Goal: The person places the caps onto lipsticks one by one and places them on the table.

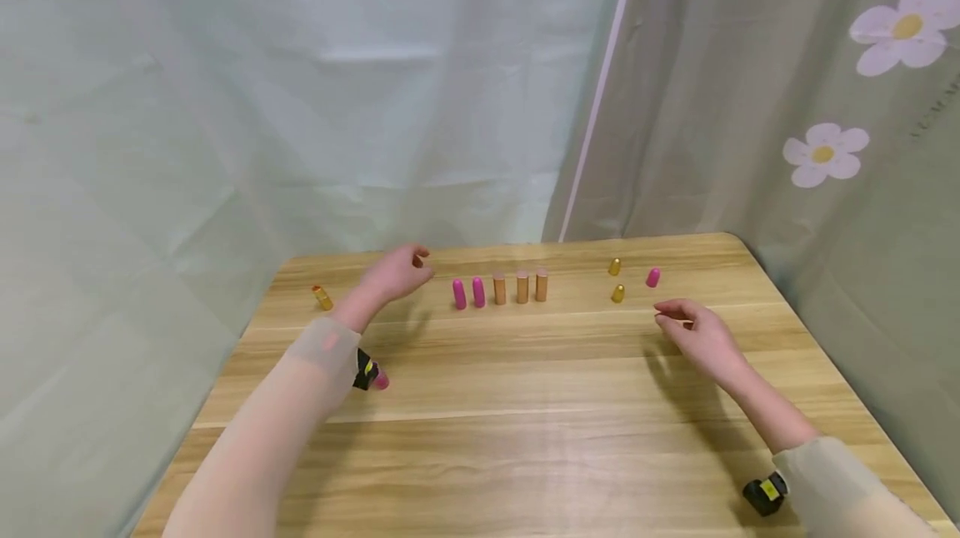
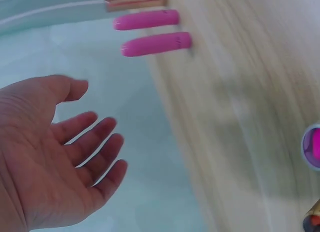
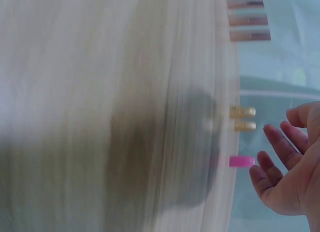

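My left hand (image 1: 397, 273) hovers above the far left of the table, its fingers relaxed and holding nothing. Nearest to it stand two pink lipstick-like tubes (image 1: 468, 292), then three copper-coloured tubes (image 1: 521, 288) in the same row. To its left is a gold tube with a red end (image 1: 322, 298), which looks like an uncapped lipstick. My right hand (image 1: 703, 340), also empty with loosely bent fingers, hangs over the right side. Just beyond it are two small gold pieces (image 3: 243, 119) and a short pink piece (image 3: 242, 161), all apart from the fingers.
A pink item (image 1: 382, 380) stands partly hidden beside the left wrist camera; the left wrist view shows its round opening (image 2: 312, 147) with pink inside. The wooden table (image 1: 510, 438) ends at a hanging curtain (image 1: 360, 105) behind and on both sides.
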A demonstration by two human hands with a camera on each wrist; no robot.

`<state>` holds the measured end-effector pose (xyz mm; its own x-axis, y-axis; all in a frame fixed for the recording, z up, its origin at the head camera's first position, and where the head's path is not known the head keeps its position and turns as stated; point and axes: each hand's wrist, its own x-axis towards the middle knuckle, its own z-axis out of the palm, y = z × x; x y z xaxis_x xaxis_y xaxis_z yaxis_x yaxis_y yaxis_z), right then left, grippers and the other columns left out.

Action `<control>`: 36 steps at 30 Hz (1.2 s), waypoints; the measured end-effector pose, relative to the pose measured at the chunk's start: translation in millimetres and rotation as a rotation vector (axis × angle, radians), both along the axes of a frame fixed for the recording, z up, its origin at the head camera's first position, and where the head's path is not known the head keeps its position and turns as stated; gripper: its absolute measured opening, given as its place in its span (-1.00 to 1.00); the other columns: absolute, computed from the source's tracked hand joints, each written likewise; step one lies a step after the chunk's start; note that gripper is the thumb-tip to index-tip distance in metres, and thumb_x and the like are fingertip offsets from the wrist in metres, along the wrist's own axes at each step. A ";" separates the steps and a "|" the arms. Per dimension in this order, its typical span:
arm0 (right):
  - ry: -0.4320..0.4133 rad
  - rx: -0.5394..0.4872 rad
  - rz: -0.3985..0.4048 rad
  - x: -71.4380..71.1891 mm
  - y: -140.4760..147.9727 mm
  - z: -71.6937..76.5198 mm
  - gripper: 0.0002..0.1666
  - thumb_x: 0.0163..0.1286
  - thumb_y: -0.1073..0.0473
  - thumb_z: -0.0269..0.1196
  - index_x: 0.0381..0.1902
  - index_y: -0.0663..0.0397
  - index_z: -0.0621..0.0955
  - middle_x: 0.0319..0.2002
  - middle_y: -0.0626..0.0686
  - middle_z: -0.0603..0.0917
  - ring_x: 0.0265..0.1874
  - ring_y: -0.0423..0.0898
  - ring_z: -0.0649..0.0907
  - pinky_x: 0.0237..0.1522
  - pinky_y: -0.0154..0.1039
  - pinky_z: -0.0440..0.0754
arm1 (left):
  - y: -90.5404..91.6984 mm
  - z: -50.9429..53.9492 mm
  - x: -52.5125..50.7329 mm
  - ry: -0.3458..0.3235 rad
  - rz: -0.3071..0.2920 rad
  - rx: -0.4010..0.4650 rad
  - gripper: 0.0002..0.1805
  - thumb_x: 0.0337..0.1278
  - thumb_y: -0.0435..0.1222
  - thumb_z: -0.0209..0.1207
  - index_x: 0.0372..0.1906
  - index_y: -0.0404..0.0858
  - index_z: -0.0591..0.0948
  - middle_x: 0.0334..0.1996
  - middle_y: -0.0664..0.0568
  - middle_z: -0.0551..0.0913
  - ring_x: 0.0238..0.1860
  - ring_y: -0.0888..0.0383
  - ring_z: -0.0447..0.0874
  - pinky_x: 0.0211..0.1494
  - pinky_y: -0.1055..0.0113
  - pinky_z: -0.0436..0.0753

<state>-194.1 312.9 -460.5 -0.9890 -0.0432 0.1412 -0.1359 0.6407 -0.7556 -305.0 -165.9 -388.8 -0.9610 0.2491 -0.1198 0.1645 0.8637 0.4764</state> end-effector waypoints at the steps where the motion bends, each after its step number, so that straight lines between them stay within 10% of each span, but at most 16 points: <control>1: 0.005 0.005 -0.011 -1.2 3.0 0.8 -0.53 0.60 0.07 0.15 0.22 0.35 0.57 0.08 0.32 0.67 0.11 0.21 0.60 0.21 0.18 0.48 | 0.3 3.6 2.2 0.025 0.004 0.008 -0.39 0.45 -0.07 0.07 0.44 -0.31 0.39 0.27 -0.27 0.54 0.24 -0.23 0.53 0.24 -0.14 0.51; 19: 0.019 0.068 -0.105 -35.4 25.5 7.9 -0.46 0.62 0.01 0.07 0.28 0.36 0.53 0.09 0.40 0.63 0.14 0.34 0.56 0.11 0.19 0.49 | 74.1 22.7 72.6 0.465 -0.279 -0.069 -0.49 0.39 -0.16 0.20 0.37 -0.22 0.52 0.14 -0.01 0.66 0.04 0.01 0.61 0.29 0.02 0.50; 36: -0.064 0.117 -0.136 -68.3 29.8 -4.2 -0.42 0.56 0.07 0.11 0.32 0.43 0.46 0.13 0.43 0.61 0.13 0.33 0.57 0.09 0.17 0.49 | 130.3 -36.6 113.9 0.489 -0.465 -0.207 -0.46 0.40 -0.02 0.21 0.39 -0.11 0.52 0.23 0.04 0.62 0.23 0.02 0.56 0.32 0.09 0.50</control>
